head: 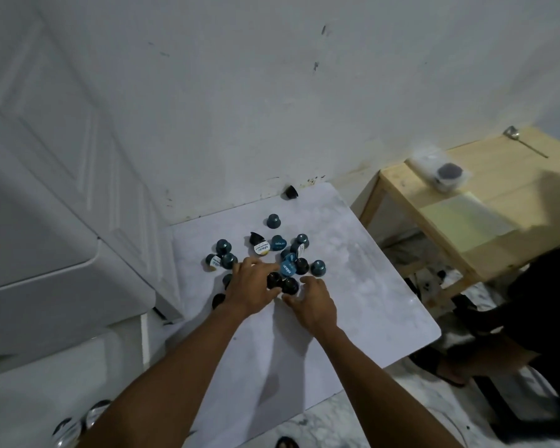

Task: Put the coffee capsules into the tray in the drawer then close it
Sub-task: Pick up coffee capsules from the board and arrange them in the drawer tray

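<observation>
Small teal and black plastic coffee capsules (277,250) lie scattered in a loose heap on a white marble-patterned slab (353,302) that stands against a scuffed white wall (272,92). Some stand on their rims and others lie tipped over, showing blue or white printed foil lids. One teal capsule (273,220) stands apart behind the heap. A lone black capsule (290,192) lies on its side at the wall, well apart from the rest.

Both bare hands are at the near edge of the heap, backs up. The left hand (251,287) has its fingers bent down among the capsules, and finger and thumb curl round a glossy black capsule (274,279). The right hand (312,302) is just beside it, its thumb and fingers curved round a second black capsule (290,286) that touches the first. More dark capsules lie partly hidden under the left hand and wrist.

A white panelled door (46,140) stands to the left. To the right is a pale wooden side table (514,189) bearing a clear plastic bag (440,173) with something dark inside, and a metal spoon (524,142). At the lower left edge some shiny rounded shapes show, too cut off to tell what they are
</observation>
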